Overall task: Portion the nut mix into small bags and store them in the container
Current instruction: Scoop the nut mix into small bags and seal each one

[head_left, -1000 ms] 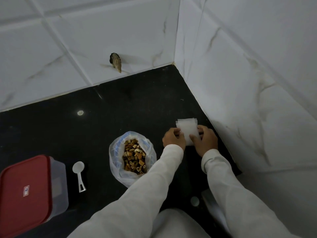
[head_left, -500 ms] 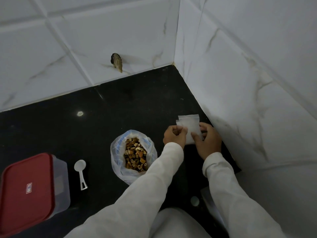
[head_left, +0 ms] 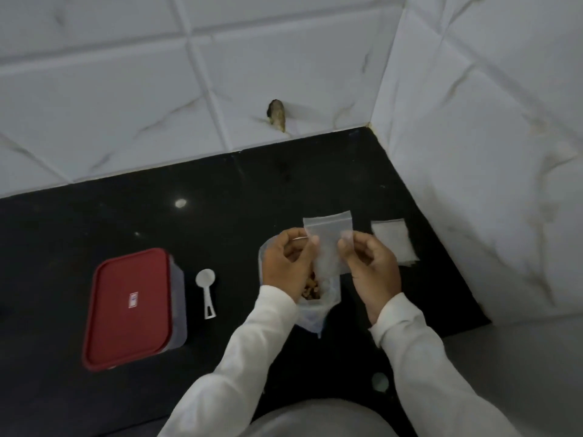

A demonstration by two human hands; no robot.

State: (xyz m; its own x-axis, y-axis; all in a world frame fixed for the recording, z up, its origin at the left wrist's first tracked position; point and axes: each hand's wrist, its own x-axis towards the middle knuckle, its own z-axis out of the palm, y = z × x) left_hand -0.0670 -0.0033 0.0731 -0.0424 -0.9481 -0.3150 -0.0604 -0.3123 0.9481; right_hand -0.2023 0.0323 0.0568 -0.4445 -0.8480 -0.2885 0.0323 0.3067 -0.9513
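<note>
Centre frame: our left hand [head_left: 285,263] and right hand [head_left: 369,266] each pinch a side edge of one clear small bag [head_left: 328,234], held above the open nut mix bag [head_left: 315,310], which the left hand partly hides. Spare bag stack [head_left: 394,241] lies right of them on the black counter [head_left: 220,190]. White scoop [head_left: 205,290] and red-lidded container [head_left: 129,307], lid on, sit lower left.

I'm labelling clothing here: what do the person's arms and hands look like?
Long, loose off-white sleeves cover both arms to the wrists: left sleeve, right sleeve, plain, no markings. The left hand and right hand are bare; no gloves, rings or watch show.
</note>
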